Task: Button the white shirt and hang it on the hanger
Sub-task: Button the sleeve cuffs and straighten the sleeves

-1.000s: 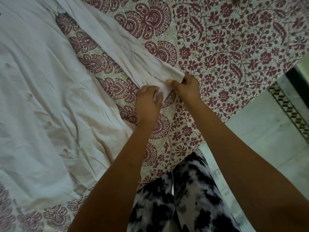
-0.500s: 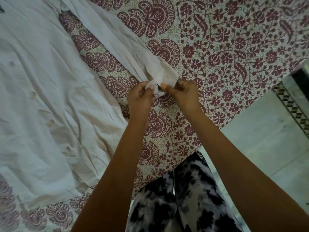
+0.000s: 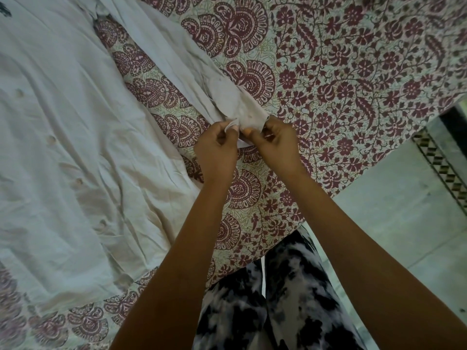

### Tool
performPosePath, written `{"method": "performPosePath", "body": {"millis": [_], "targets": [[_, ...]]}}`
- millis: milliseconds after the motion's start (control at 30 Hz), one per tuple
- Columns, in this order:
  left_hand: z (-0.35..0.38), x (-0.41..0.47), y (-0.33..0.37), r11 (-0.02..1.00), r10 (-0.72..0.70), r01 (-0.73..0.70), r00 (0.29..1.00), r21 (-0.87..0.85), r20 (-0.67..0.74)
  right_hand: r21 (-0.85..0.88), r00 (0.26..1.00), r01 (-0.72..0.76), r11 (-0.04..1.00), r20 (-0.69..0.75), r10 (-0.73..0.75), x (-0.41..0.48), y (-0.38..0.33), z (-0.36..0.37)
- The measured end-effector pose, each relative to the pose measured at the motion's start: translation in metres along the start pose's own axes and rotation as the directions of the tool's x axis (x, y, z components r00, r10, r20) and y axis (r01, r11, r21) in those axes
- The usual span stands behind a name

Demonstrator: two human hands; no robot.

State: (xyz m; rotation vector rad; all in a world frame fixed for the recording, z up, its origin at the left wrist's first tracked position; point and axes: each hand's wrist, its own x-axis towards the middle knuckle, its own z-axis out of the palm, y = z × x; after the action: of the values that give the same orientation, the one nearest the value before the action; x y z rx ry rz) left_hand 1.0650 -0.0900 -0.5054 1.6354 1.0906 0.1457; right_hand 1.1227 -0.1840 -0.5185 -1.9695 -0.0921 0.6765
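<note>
The white shirt (image 3: pixel 58 137) lies spread flat on the patterned bedsheet, its button placket running down the left part of the view. One long sleeve (image 3: pixel 174 64) stretches diagonally to the cuff (image 3: pixel 237 107) at the middle. My left hand (image 3: pixel 214 150) pinches one edge of the cuff between thumb and fingers. My right hand (image 3: pixel 275 142) pinches the other edge, right beside the left. The cuff's button is hidden by my fingers. No hanger is in view.
A maroon floral bedsheet (image 3: pixel 341 72) covers the bed; its edge runs diagonally at the right. Beyond it is pale tiled floor (image 3: pixel 394 223) with a patterned border strip (image 3: pixel 444 170). My legs in black-and-white trousers (image 3: pixel 273 304) stand against the bed.
Both hands have lifted the cuff slightly and drawn its two edges together. The cuff lay flatter a second ago. The view has shifted a little.
</note>
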Motion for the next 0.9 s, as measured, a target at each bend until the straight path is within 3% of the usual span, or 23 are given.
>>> {"method": "performPosePath", "body": {"millis": [200,567,900], "targets": [[-0.007,0.005,0.001,0.993,-0.067,0.08,0.987,-0.089,0.143,-0.136,0.996,0.083,0.987,-0.006,-0.085,0.001,0.0,-0.003],[-0.012,0.005,0.014,0.977,-0.14,0.166,0.972,-0.133,0.187,-0.18,0.994,-0.04,0.983,-0.104,0.022,-0.002,-0.007,0.007],[-0.015,0.02,0.009,1.0,0.006,0.002,0.943,-0.024,0.334,-0.069,0.989,-0.141,0.988,-0.059,0.137,0.005,-0.002,0.005]]}}
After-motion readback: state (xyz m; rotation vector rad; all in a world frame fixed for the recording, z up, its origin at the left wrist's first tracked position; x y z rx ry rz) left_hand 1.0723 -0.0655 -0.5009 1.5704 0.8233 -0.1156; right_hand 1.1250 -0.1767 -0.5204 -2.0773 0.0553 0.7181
